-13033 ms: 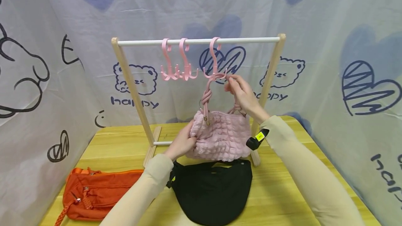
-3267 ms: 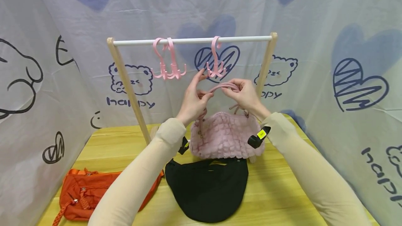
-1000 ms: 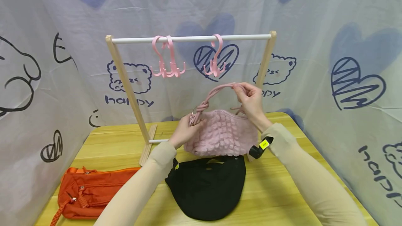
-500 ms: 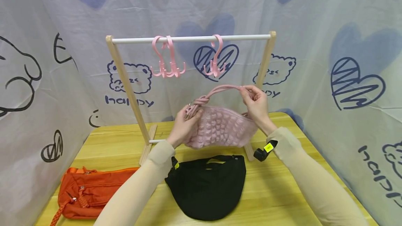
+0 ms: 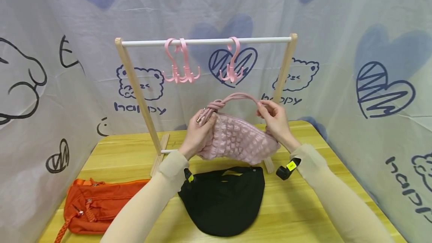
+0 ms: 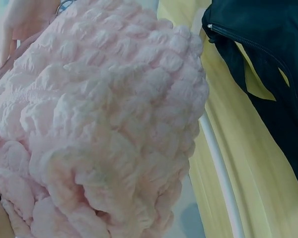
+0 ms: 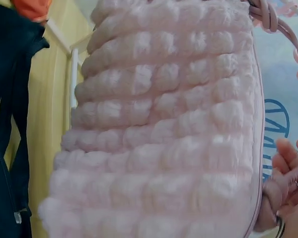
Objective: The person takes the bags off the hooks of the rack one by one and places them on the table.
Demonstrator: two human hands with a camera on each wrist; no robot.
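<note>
A pink puffy handbag (image 5: 236, 138) is held up in front of the rack, tilted with its right end lower. My left hand (image 5: 197, 134) grips its upper left corner beside the knotted end of the strap, thumb in front. The strap (image 5: 239, 95) arches between both hands. My right hand (image 5: 277, 123) pinches the strap near its right end; in the right wrist view, curled fingers (image 7: 290, 153) show around it by the knot. Above the strap hangs a pink multi-prong hook (image 5: 231, 74) with nothing on it. The bubbled fabric (image 6: 104, 99) fills much of the left wrist view.
The rack's white rail (image 5: 206, 42) also carries two pink hooks (image 5: 180, 74) close together at left. On the wooden table (image 5: 303, 205), a black bag (image 5: 222, 205) lies in front of the rack. An orange bag (image 5: 98, 205) lies at left, partly behind the left sleeve.
The strap was up at the right hook 13 seconds ago and is now below it. Over the last second the handbag has risen and tilted right end down, while my right hand moved lower.
</note>
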